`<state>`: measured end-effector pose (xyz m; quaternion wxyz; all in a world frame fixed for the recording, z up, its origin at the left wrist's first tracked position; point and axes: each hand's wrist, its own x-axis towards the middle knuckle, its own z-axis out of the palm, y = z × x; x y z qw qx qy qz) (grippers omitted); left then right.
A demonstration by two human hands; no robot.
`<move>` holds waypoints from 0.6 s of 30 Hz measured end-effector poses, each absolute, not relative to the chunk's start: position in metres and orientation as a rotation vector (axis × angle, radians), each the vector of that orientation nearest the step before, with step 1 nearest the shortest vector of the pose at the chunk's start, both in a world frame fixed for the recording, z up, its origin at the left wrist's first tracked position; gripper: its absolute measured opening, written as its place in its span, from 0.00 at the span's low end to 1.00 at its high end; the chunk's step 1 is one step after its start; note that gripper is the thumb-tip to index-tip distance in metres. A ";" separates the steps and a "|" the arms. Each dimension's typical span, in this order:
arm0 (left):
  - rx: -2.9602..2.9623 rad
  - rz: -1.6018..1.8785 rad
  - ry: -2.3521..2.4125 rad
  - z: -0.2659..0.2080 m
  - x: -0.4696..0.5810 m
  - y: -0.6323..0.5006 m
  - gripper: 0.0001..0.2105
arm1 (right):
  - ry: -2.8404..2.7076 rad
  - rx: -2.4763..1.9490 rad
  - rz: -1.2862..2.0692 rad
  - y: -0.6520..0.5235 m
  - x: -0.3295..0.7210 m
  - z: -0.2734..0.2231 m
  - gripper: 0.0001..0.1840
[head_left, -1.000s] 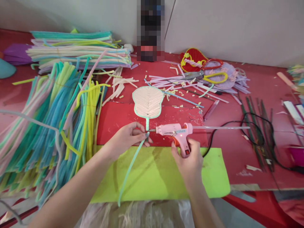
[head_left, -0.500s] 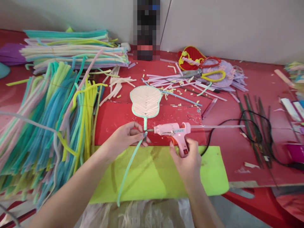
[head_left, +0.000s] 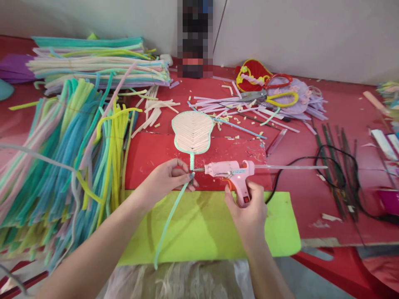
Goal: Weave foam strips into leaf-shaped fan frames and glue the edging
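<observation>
Between the fingertips of my left hand (head_left: pixel 179 174) is the lower stem of a pale pink pipe-cleaner leaf (head_left: pixel 192 132) edged in mint green. From the same fingers a mint green pipe cleaner (head_left: pixel 170 222) trails down over the green mat; its upper end is wrapped round the stem. My right hand (head_left: pixel 249 203) grips a pink hot glue gun (head_left: pixel 232 170) by its handle, a finger near the orange trigger. The gun's nozzle points left, at the stem beside my left fingertips. A clear glue stick (head_left: pixel 289 167) sticks out of its back.
Bundles of coloured pipe cleaners (head_left: pixel 71 158) crowd the left side. Scissors (head_left: pixel 280 99) lie among lilac cut pieces at the back right. The gun's black cord (head_left: pixel 277 178) runs right, past dark wire stems (head_left: pixel 333 174). A lime green mat (head_left: pixel 212 232) covers the front edge.
The glue gun has shifted very slightly right, its nozzle still close to the stem. My left hand keeps its hold on the stem. The whole view has also drifted a little.
</observation>
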<state>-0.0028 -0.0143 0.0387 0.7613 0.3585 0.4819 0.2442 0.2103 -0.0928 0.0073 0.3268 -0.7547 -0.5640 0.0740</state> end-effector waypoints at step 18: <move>0.752 0.568 1.046 0.035 -0.005 -0.016 0.11 | -1.259 -2.029 0.439 -0.080 0.216 0.026 0.24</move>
